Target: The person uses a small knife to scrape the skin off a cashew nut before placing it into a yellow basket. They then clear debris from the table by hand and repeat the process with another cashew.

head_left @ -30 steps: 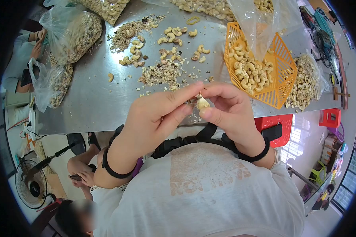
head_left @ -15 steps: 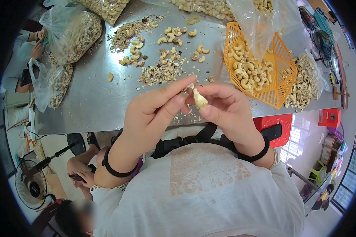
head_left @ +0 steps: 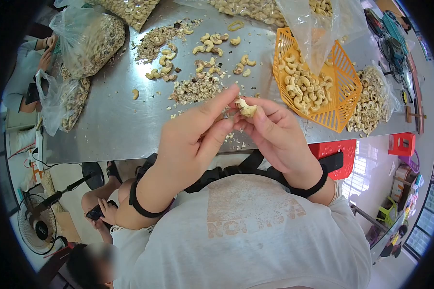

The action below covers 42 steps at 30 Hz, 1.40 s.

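Note:
A pale cashew nut [head_left: 246, 109] is pinched between the thumb and fingers of my right hand [head_left: 280, 137], above the table's near edge. The fingertips of my left hand [head_left: 190, 137] are closed together against the nut's left end; whatever lies between them is too small to make out. Just beyond my hands lies a pile of broken cashew bits [head_left: 196, 88]. Several whole cashews [head_left: 208, 44] are scattered farther back, some with brown skin patches. To the right, an orange plastic basket [head_left: 345, 91] holds many pale cashews [head_left: 306, 86].
Plastic bags of nuts [head_left: 94, 45] stand on the metal table [head_left: 106, 130] at the left. Brown crumbs [head_left: 154, 44] lie at the back. A cashew pile [head_left: 369, 103] sits right of the basket. Below are a red stool [head_left: 330, 171], a fan [head_left: 38, 224] and another person's hands [head_left: 103, 212].
The cashew has turned from upright to nearly sideways and risen slightly in my right fingers. My left hand has shifted a little right. The other person's phone has tilted.

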Tool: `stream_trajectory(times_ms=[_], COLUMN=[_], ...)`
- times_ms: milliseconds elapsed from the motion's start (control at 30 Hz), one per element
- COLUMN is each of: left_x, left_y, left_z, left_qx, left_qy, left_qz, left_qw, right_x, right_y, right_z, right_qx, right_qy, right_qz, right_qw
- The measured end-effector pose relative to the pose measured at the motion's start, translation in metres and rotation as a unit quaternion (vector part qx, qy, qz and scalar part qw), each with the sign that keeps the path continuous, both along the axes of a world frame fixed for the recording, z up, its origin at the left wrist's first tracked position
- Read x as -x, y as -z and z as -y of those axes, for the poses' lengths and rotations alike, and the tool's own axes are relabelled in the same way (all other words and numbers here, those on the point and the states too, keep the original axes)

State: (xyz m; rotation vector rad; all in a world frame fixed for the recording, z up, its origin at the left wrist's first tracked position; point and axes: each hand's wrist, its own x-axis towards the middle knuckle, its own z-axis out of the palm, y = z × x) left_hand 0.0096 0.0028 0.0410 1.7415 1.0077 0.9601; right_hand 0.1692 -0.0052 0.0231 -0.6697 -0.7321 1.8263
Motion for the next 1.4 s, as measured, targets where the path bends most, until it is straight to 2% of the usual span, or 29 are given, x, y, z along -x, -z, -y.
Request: stream_trajectory(times_ms=[233, 433, 700, 833, 900, 1033, 1233, 1300, 1400], left_x=[-0.005, -0.004, -0.008, -0.008, -0.006, -0.009, -0.007, -0.006, -0.006], left_y=[0.008, 0.006, 0.011, 0.013, 0.014, 0.012, 0.012, 0.013, 0.011], left_z=[0.001, 0.002, 0.001, -0.001, -0.002, 0.000, -0.003, -0.004, -0.004], left_qx=[-0.027, -0.022, -0.092, -0.074, -0.019, -0.020, -0.010, -0.075, -0.099], left_qy=[-0.008, -0.015, -0.051, -0.052, -0.045, -0.038, -0.019, -0.028, -0.046], left_qz=[0.018, -0.022, -0.045, -0.016, 0.030, 0.033, 0.016, -0.042, -0.091], left_qw=[0.999, 0.999, 0.993, 0.996, 0.998, 0.999, 1.000, 0.996, 0.990], right_x=[0.003, 0.005, 0.008, 0.009, 0.010, 0.008, 0.008, 0.009, 0.008], right_y=[0.003, 0.005, -0.002, 0.000, -0.001, 0.002, 0.004, 0.003, 0.001], right_z=[0.001, 0.002, 0.007, 0.006, 0.005, 0.003, 0.005, 0.006, 0.007], right_qx=[0.003, -0.029, -0.064, -0.054, -0.030, -0.034, -0.017, -0.028, -0.050], right_qy=[0.009, 0.039, 0.074, 0.067, 0.066, 0.059, 0.079, 0.087, 0.082], right_qz=[-0.002, 0.070, 0.150, 0.142, 0.100, 0.081, 0.115, 0.128, 0.146], right_qw=[1.000, 0.996, 0.984, 0.986, 0.992, 0.994, 0.990, 0.988, 0.985])
